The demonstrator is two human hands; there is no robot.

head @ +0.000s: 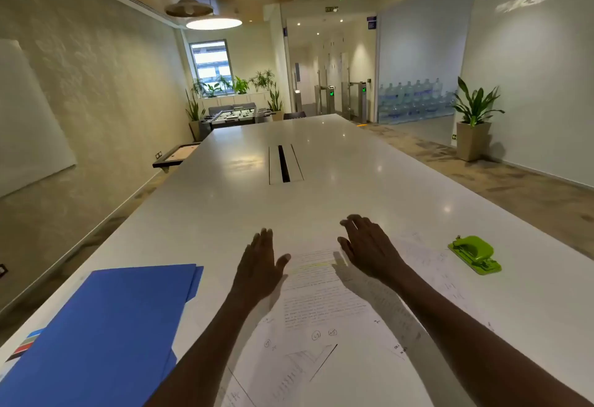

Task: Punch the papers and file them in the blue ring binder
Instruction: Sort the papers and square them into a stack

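A closed blue ring binder [106, 336] lies flat at the near left of the long white table [225, 200]. Several printed and handwritten papers [318, 307] are spread loosely in front of me, some overlapping. My left hand [260, 265] hovers flat with fingers apart over the left edge of the top sheet. My right hand [369, 249] hovers flat over that sheet's far right corner, fingers spread, holding nothing. A lime-green hole punch [475, 254] sits to the right of the papers, about a hand's width beyond my right hand.
A cable slot [283, 163] runs down the middle of the table farther back. The table's left edge runs close to a wall; open floor and a potted plant [474, 120] lie to the right. A foosball table [238, 115] stands beyond the far end.
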